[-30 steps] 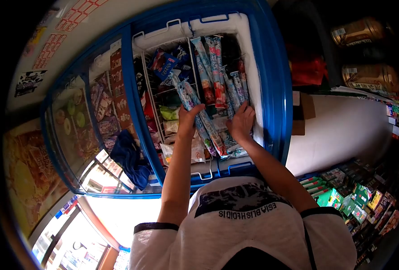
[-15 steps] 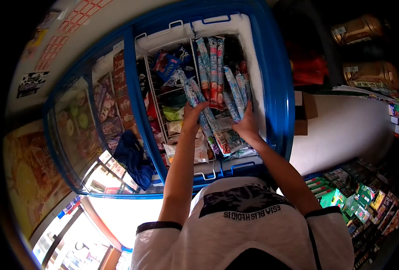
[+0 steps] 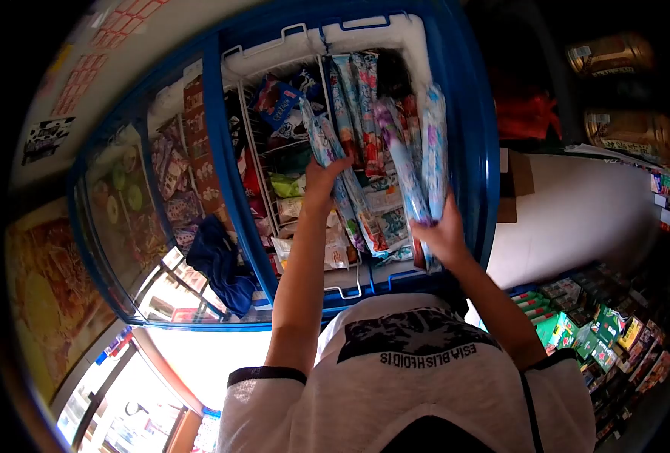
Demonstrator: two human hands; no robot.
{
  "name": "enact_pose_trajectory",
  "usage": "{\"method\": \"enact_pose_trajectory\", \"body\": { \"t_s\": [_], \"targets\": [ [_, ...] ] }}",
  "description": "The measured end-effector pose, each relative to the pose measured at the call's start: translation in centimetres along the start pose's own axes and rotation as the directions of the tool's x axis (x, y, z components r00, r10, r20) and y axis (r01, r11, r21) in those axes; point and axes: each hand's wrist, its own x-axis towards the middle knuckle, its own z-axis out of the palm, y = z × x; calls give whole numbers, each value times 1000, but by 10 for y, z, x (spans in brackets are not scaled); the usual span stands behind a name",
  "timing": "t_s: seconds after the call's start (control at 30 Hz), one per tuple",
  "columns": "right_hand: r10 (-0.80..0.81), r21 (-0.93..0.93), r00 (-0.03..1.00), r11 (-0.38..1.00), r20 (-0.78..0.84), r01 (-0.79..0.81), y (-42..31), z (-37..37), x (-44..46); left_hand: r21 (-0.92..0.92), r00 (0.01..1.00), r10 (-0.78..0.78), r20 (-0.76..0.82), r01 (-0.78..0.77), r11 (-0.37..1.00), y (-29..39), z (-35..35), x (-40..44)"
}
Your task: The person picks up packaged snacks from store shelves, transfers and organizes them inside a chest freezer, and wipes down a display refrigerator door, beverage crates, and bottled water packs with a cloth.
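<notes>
Pale wall (image 3: 558, 215) right | bright window (image 3: 127, 400) lower left | upper right dark

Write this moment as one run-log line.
left hand: holding slim blue-printed plastic packets | right hand: holding slim pale-blue plastic packets | place: open blue-framed chest freezer with frosty white inner walls

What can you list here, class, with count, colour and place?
Freezer: one, blue and white, centre
Long packets: several, blue, white, red, in and above freezer
Pouches: at least two, blue, inside freezer
Cloth: one, dark blue, freezer's left side
Jars: two, brownish, upper right
Bundle: one, red, upper right
Box: one, brown, right of freezer
Cartons: several, green, lower right
Shirt: one, white and black, bottom
Left hand: one, on long packets
Right hand: one, holding long packets
</notes>
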Motion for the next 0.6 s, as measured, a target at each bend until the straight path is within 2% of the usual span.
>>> {"method": "enact_pose_trajectory", "body": {
  "t_s": [0.03, 0.1, 0.17, 0.2, 0.27, 0.3, 0.37, 0.4, 0.47, 0.5, 0.53, 0.6],
  "targets": [
    [-50, -23, 999, 998, 9, 50, -10, -1, 15, 15, 1000, 0, 24, -1, 1000, 9, 5, -2],
    [8, -19, 1000, 1000, -8, -8, -20, 5, 54, 43, 997, 10, 70, -13, 999, 30, 14, -1],
    [-76, -36, 997, 996, -15, 76, -10, 14, 102, 85, 991, 42, 129, -53, 995, 42, 21, 20],
    [-216, -59, 976, 975, -21, 214, 3, 20, 127, 103, 986, 55, 158, -72, 992, 48, 24, 31],
    [-118, -397, 987, 916, -113, 64, 15, 35, 161, 276, 999, 18, -42, -6, 961, 67, 50, 37],
    [-95, -377, 989, 925, -114, 45, 22, 38, 169, 354, 990, 13, -143, 38, 934, 76, 60, 43],
    [-46, -338, 992, 941, -117, 4, 34, 41, 178, 482, 993, 71, -97, -16, 876, 58, 55, 91],
    [-66, -265, 996, 963, -60, 48, 47, 40, 178, 540, 993, 96, -70, -43, 840, 45, 51, 109],
    [-111, -107, 993, 987, 51, 116, 74, 36, 166, 610, 968, 245, -53, -163, 775, 36, 50, 114],
    [-230, -154, 973, 962, -11, 225, 68, 35, 145, 655, 943, 327, -54, -214, 725, 35, 51, 109],
    [-163, -135, 986, 977, 19, 164, 61, 32, 123, 697, 913, 405, -51, -258, 669, 33, 52, 106],
    [-38, -103, 996, 994, 80, 46, 50, 25, 86, 761, 914, 402, -61, -218, 611, 38, 50, 110]
  ]
}}
